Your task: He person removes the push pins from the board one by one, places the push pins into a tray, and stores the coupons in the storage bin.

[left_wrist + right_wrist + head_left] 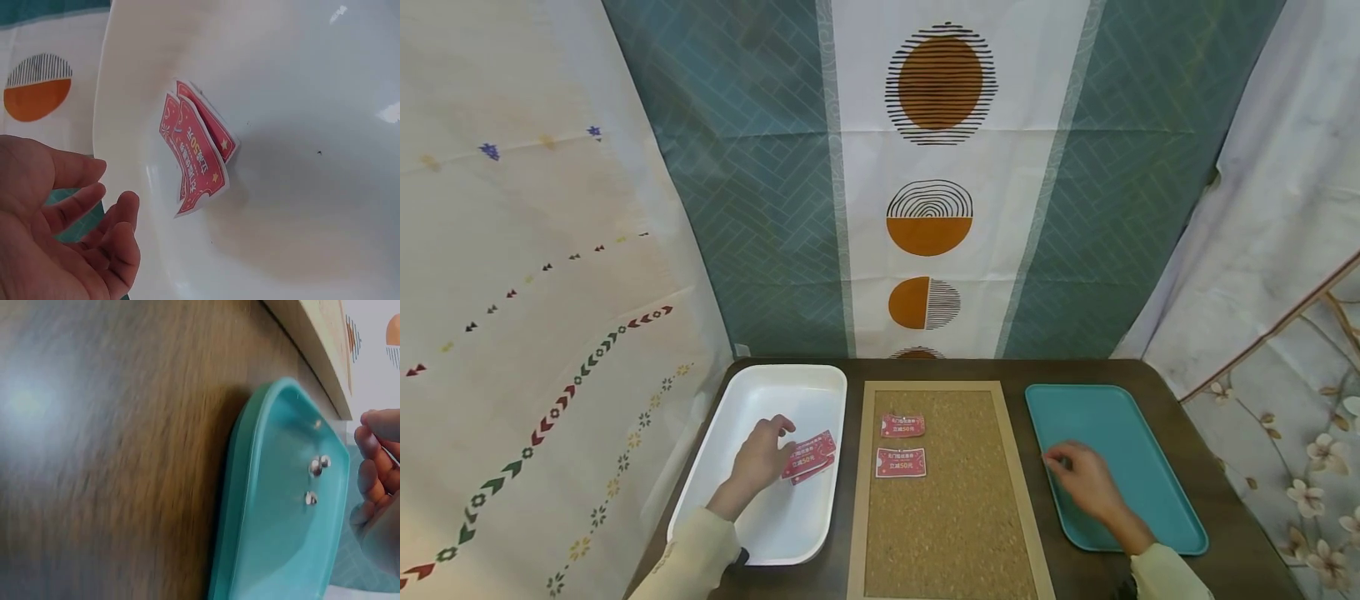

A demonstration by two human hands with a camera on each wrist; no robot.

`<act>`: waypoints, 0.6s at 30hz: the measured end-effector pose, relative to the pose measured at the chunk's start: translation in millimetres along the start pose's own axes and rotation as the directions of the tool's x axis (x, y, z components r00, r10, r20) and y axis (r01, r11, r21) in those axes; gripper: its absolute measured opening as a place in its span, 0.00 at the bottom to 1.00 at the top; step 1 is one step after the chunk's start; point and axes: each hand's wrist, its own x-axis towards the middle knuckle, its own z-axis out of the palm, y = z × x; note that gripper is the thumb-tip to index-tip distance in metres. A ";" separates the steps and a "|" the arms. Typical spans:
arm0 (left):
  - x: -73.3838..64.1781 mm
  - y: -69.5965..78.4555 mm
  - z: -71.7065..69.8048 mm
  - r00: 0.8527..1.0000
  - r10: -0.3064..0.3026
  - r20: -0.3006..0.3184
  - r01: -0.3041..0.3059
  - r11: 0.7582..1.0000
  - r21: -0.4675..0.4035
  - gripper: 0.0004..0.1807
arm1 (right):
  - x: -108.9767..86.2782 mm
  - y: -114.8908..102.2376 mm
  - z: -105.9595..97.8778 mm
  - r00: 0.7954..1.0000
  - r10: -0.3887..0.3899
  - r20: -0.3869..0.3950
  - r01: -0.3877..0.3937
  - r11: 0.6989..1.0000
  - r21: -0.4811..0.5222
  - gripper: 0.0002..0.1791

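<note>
My left hand [762, 454] hovers inside the white tray [752, 546], its fingers loosely bent and holding nothing. Close to its fingertips lie several overlapping red coupons [199, 150], slightly curled, with a gap between them and the hand in the left wrist view. Over the left edge of the teal tray [1150, 500] is my right hand [1084, 479], thumb and forefinger brought together; whether a small thing is between them cannot be seen. Several small shiny pieces, perhaps pushpins [315, 466], lie in that tray.
Between the trays lies a wood-framed cork board [955, 517]. An upper red coupon [902, 426] and a lower red coupon [901, 463] are on its upper left. All stand on a dark wooden table [1011, 375], with a patterned curtain [760, 208] behind.
</note>
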 end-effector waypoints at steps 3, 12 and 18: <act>0.5 3.8 -0.3 1.000 -0.004 -0.012 0.004 1.000 -0.011 0.16 | 4.1 -5.7 5.2 1.000 0.018 0.009 -0.018 1.000 0.025 0.06; 4.5 26.5 5.7 0.998 0.021 -0.062 -0.024 0.998 -0.051 0.15 | 18.0 -31.3 20.3 0.997 0.036 0.065 -0.044 0.991 0.126 0.05; 9.5 50.4 11.8 0.995 0.066 -0.076 -0.073 0.993 -0.089 0.14 | 29.4 -49.6 34.4 0.993 0.026 0.117 -0.044 0.986 0.159 0.05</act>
